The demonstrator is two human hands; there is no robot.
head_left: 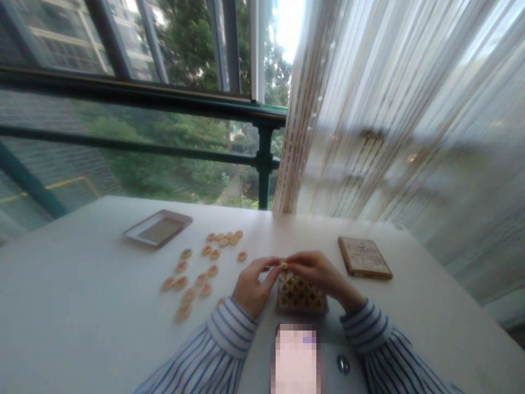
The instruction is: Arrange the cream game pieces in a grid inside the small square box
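Observation:
My left hand and my right hand meet at the far end of a small tray. Their fingertips are closed around a small round Chinese chess piece. Rows of pale round pieces with dark marks fill the tray below my right hand. My fingers hide the tray's far left corner. Left of my left hand, several loose pieces with reddish marks lie scattered on the white table.
A group of plain-looking pieces lies farther back. At the left stands a shallow rectangular tray or lid. A flat brown box lies at the right. Near me are a blurred-out phone-like object and a dark oval object.

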